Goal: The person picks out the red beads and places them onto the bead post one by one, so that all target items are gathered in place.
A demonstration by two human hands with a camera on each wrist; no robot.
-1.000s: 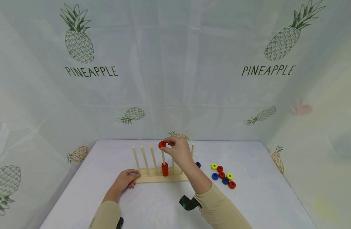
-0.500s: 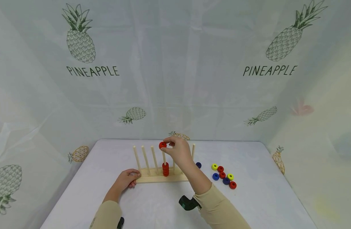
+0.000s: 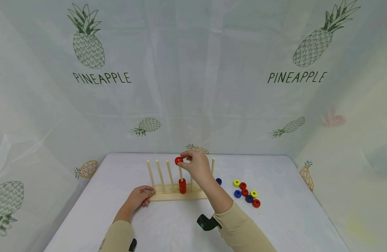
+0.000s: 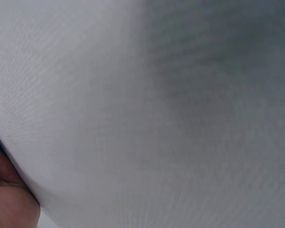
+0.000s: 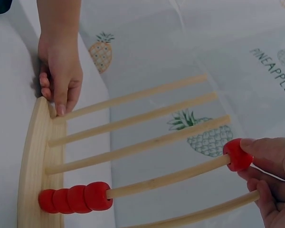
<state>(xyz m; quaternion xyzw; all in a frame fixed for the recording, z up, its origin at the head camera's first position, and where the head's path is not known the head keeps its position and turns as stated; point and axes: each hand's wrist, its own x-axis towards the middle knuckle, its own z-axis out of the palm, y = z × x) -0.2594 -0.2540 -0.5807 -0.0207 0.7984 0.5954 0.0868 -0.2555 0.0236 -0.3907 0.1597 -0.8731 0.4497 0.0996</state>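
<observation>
My right hand [image 3: 198, 168] pinches a red bead [image 5: 237, 154] between thumb and fingers. The bead sits at the tip of a wooden peg [image 5: 171, 179], which meets its hole in the right wrist view. Several red beads [image 3: 182, 186] are stacked at the foot of that same peg. My left hand [image 3: 139, 196] grips the left end of the pale wooden base [image 3: 168, 197], thumb on top. In the left wrist view only a bit of the left hand [image 4: 12, 204] shows, against blurred white cloth.
Other bare pegs [image 3: 159, 175] rise from the base on both sides. To the right lie loose beads: yellow [image 3: 236, 183], red [image 3: 256, 203], blue [image 3: 237, 194] and dark purple [image 3: 249, 198]. Another dark bead [image 3: 218, 181] lies behind the right forearm. Pineapple-print cloth hangs behind the white table [image 3: 168, 227].
The pinched red bead has tipped and come slightly lower at the peg tip. The left hand stays on the base.
</observation>
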